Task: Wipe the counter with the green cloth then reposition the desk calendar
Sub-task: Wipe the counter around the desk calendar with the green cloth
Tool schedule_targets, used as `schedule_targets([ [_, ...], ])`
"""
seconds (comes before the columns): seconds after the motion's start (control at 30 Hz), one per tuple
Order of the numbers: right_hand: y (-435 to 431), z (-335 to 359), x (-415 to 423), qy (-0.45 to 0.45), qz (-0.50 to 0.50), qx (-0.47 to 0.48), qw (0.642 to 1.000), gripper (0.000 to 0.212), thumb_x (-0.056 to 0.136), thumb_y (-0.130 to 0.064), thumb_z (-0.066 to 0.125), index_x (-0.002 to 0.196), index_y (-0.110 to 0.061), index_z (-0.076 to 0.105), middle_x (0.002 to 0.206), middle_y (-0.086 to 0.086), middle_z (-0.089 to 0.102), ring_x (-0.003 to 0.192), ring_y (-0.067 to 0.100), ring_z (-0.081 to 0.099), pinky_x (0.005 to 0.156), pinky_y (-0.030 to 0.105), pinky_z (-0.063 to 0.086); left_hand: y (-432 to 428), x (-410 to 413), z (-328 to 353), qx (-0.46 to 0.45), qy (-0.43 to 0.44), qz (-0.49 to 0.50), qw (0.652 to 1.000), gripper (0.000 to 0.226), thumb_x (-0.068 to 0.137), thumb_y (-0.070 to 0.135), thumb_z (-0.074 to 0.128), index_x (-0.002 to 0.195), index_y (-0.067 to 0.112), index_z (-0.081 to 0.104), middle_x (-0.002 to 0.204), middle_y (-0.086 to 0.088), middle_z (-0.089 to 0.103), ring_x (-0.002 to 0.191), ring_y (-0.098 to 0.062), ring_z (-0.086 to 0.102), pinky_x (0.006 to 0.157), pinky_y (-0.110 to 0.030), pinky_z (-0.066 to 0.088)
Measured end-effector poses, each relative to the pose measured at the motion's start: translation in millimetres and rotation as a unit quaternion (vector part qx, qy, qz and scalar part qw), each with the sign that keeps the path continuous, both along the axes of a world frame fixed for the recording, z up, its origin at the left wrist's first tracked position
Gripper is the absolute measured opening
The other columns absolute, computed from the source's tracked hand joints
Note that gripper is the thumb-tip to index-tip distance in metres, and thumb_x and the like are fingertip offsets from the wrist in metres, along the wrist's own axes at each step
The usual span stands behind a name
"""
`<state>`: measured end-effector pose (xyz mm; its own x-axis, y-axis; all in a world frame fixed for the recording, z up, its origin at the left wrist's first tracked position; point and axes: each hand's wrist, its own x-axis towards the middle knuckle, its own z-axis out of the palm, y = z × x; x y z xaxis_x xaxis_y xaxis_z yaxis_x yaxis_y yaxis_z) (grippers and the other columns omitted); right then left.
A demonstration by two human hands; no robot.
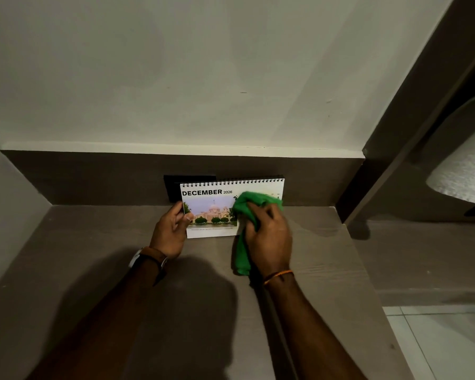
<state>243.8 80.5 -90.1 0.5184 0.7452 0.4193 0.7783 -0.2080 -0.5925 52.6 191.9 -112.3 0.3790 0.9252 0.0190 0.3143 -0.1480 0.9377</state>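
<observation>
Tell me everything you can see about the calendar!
The desk calendar is a white card one with black spiral binding along its top. It reads DECEMBER 2026 above a photo of a pale domed building and green trees. It stands tilted at the back of the grey-brown counter. The left hand grips its left edge. The right hand presses the green cloth over its right side, hiding most dates.

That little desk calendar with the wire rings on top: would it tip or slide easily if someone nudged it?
Probably yes. The desk calendar looks like thin card on spiral wire, so likely light and apt to slide on the smooth counter. It stands tilted on a narrow base, so a push may tip it. That may be why the left hand steadies its edge while the right hand presses the green cloth on it.
</observation>
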Motion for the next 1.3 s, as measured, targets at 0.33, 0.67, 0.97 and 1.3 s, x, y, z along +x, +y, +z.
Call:
schedule_targets([
  [0.33,-6,0,44,0.049,-0.122,0.047,0.99,0.027,0.081,-0.021,0.07,0.107,-0.023,0.076,0.106,0.003,0.066,0.092,0.026,0.066,0.079,0.042,0.057,6,-2,-2,-0.008,-0.001,-0.007,1.0,0.042,0.103,0.007,0.047,0.144,0.003,0.045,0.137,-0.02,0.063,0.128,-0.034,0.06,0.111,-0.059,0.044],
  [0.67,-9,-14,21,-0.042,-0.003,-0.115,0.993,0.032,0.085,-0.026,0.063,0.115,-0.031,0.071,0.113,-0.001,0.065,0.097,0.025,0.063,0.08,0.038,0.056,12,-1,-4,-0.009,-0.002,-0.011,1.0,0.045,0.102,0.007,0.047,0.147,0.002,0.041,0.141,-0.02,0.06,0.131,-0.034,0.058,0.11,-0.06,0.045],
  [0.97,17,13,5,-0.036,0.032,-0.062,0.997,0.033,0.079,-0.022,0.067,0.11,-0.031,0.074,0.109,0.002,0.064,0.094,0.029,0.064,0.076,0.038,0.055,14,-1,-5,-0.008,-0.007,-0.008,1.0,0.045,0.102,0.008,0.048,0.146,0.003,0.043,0.14,-0.019,0.061,0.131,-0.035,0.058,0.111,-0.055,0.045],
  [1.3,9,18,43,0.017,-0.097,-0.049,0.994,0.033,0.08,-0.024,0.064,0.111,-0.031,0.073,0.114,0.001,0.065,0.095,0.028,0.066,0.08,0.037,0.055,11,-3,-3,-0.002,-0.006,-0.013,1.0,0.044,0.102,0.01,0.049,0.146,0.004,0.044,0.138,-0.018,0.063,0.127,-0.031,0.061,0.109,-0.056,0.048],
])
